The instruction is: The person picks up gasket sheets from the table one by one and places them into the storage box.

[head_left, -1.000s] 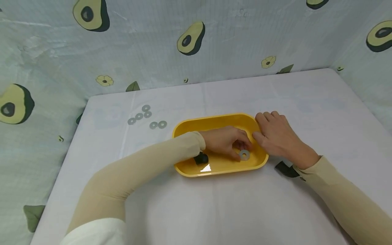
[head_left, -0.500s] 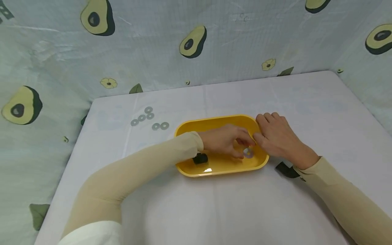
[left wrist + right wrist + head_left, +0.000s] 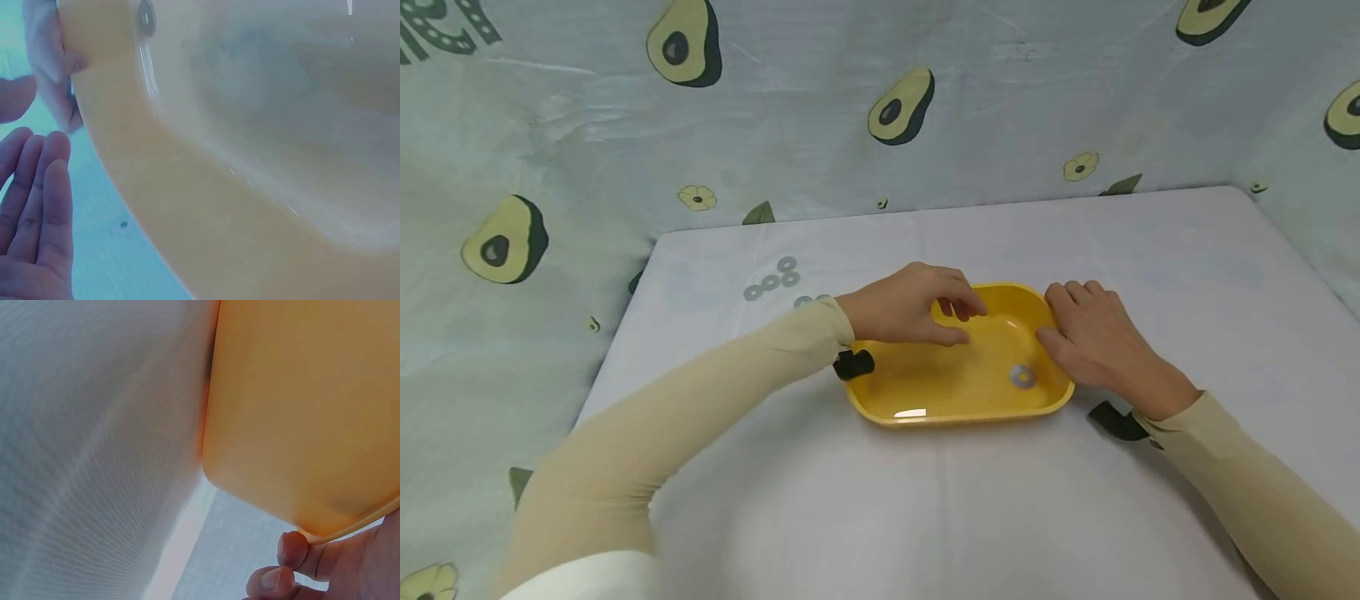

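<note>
A yellow tray [image 3: 940, 392] with rounded ends stands on the white table. One grey flat washer [image 3: 1015, 377] lies inside it near the right end; the left wrist view shows this washer [image 3: 141, 19] by the tray's inner wall. My left hand [image 3: 917, 304] hovers over the tray's far left part, thumb and fingers apart, nothing between them. With thumb inside and fingers outside, my right hand [image 3: 1086, 333] grips the rim at the right end. In the right wrist view, fingers of that hand [image 3: 344, 562] curl at the tray's edge.
Several more washers [image 3: 764, 283] lie on the table [image 3: 940, 508] left of the tray, a few partly behind the left sleeve. A cloth [image 3: 985, 125] printed with avocados hangs behind the table. Dark devices [image 3: 853, 364] are worn at both wrists.
The left hand has let go of the washer, which stays in the tray's right end, and has drawn back up and to the left. The right hand keeps its hold on the rim.
</note>
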{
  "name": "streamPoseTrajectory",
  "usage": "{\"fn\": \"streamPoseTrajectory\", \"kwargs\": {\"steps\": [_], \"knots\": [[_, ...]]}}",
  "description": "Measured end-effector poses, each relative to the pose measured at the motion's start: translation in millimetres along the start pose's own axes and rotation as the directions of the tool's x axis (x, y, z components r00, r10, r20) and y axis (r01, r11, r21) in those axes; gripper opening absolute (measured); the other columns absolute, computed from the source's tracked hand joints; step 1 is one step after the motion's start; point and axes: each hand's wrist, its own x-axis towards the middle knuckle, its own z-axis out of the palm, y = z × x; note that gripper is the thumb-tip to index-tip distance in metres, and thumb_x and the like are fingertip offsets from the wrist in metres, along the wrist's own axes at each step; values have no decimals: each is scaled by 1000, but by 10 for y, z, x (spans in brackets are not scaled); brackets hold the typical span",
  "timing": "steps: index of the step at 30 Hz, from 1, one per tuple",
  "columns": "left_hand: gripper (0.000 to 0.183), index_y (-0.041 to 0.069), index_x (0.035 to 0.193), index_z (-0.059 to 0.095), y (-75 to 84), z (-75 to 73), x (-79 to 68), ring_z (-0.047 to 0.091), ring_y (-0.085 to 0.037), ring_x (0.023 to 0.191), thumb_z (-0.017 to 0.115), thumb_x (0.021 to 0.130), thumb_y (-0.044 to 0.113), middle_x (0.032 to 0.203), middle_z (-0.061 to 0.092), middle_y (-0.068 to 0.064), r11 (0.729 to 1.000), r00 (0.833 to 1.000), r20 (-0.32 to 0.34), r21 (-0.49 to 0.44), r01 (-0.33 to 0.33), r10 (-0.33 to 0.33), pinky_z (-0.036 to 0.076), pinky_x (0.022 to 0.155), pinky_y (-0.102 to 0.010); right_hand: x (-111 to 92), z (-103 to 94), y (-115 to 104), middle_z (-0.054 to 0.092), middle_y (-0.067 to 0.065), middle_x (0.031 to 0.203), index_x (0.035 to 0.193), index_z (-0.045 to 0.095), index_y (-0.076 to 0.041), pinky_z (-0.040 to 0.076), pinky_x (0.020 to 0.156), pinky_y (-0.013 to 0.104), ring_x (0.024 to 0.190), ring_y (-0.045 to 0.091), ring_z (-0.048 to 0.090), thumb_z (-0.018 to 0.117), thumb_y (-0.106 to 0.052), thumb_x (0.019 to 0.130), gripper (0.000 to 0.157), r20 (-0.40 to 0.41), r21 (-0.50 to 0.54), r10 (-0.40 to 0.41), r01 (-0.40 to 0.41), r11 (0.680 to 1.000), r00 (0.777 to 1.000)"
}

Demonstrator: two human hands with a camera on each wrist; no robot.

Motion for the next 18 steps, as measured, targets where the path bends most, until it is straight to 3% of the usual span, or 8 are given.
{"fn": "streamPoseTrajectory", "kwargs": {"steps": [5, 10, 14, 18], "knots": [[30, 7, 121, 75, -107, -121, -274, 70, -16, 102, 77, 92, 17, 116, 75, -9, 999, 985, -172, -42, 1, -8, 58, 95, -26, -12, 9, 1, 51, 10, 81, 98, 54, -2, 30, 68, 34, 78, 28, 43, 42, -17, 95, 19, -25, 13, -11, 11, 1000, 1000], [29, 9, 120, 75, -220, -313, -556, 69, -19, 101, 79, 91, 15, 113, 75, -6, 999, 943, -329, -32, 35, -44, 59, 95, -30, -13, 22, -1, 50, 10, 80, 97, 53, -2, 29, 67, 34, 77, 27, 42, 43, -17, 95, 18, -41, 12, -22, 23, 1000, 999], [30, 11, 120, 75, -309, -483, -785, 70, -17, 101, 80, 91, 17, 116, 75, -3, 995, 888, -450, -10, 97, -91, 59, 96, -28, -15, 25, 3, 50, 10, 80, 97, 53, -1, 29, 68, 34, 77, 27, 42, 43, -17, 95, 18, -41, 13, -24, 24, 1000, 999], [29, 12, 120, 75, -422, -600, -1009, 68, -11, 99, 79, 92, 17, 115, 75, -4, 985, 814, -555, -64, 162, -170, 56, 95, -20, -12, 34, 2, 50, 10, 80, 97, 53, -1, 29, 68, 34, 77, 28, 42, 43, -17, 95, 19, -44, 10, -26, 27, 1000, 999]]}}
